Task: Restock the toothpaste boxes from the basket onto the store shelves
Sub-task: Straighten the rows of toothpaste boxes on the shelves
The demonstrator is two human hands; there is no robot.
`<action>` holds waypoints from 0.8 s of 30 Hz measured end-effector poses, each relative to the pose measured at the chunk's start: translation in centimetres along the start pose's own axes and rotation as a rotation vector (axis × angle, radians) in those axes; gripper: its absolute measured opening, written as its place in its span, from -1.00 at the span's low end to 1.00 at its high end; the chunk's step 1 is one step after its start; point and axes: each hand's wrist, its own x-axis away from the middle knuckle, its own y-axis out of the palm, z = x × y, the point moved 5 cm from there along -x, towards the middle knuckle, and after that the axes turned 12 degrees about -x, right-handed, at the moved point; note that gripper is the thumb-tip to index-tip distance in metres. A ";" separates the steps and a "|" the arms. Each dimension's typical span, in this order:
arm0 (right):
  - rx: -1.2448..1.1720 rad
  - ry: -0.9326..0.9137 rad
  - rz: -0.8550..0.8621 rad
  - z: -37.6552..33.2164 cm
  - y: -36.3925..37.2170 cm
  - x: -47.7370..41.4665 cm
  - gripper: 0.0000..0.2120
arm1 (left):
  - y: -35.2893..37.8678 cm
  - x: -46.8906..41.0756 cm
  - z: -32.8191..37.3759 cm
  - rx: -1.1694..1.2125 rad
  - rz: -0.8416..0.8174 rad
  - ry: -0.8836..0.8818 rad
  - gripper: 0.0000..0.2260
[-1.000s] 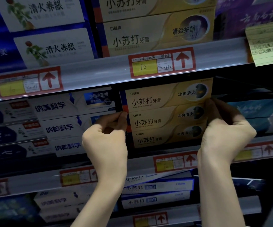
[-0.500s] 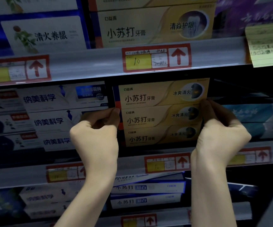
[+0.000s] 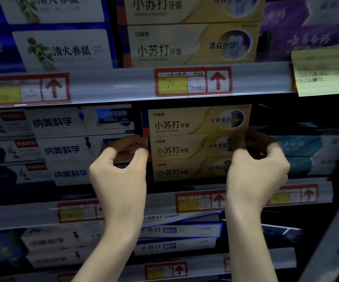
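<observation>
Hands hold both ends of three long yellow cardboard toothpaste boxes (image 3: 191, 148), stacked on the grey metal middle shelf (image 3: 160, 201). The left hand (image 3: 121, 171) pinches the left end with curled fingers and thumb. The right hand (image 3: 256, 171) curls round the right end, a bit blurry. The boxes lie sideways, their long way running left to right. Each hand is just as near. I think the next push goes straight back, both ends together, beside the white boxes (image 3: 63, 149).

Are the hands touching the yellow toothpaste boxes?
Touching. The head view shows the left hand and right hand gripping opposite ends of the middle yellow toothpaste box, no gap.
</observation>
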 end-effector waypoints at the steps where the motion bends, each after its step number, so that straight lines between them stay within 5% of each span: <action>1: 0.050 -0.022 -0.009 -0.4 0.1 0.4 -0.83 | -0.2 0.2 0.2 -0.005 -0.002 0.010 -0.89; 3: 0.131 -0.032 -0.058 -1.0 0.3 1.0 -0.84 | -0.5 0.7 0.3 -0.029 -0.028 0.013 -0.97; 6: 0.216 -0.021 -0.105 -2.2 0.4 2.1 -0.84 | -1.2 1.3 0.7 -0.034 -0.046 -0.019 -0.76; 11: 0.235 0.000 -0.210 -5.2 0.5 4.4 -0.56 | -3.5 1.8 1.7 -0.027 -0.104 -0.035 -0.70; 24: -0.021 0.225 -0.627 -11.4 3.6 19.5 -0.83 | -20.4 -0.6 0.5 -0.156 -0.149 -0.024 -0.84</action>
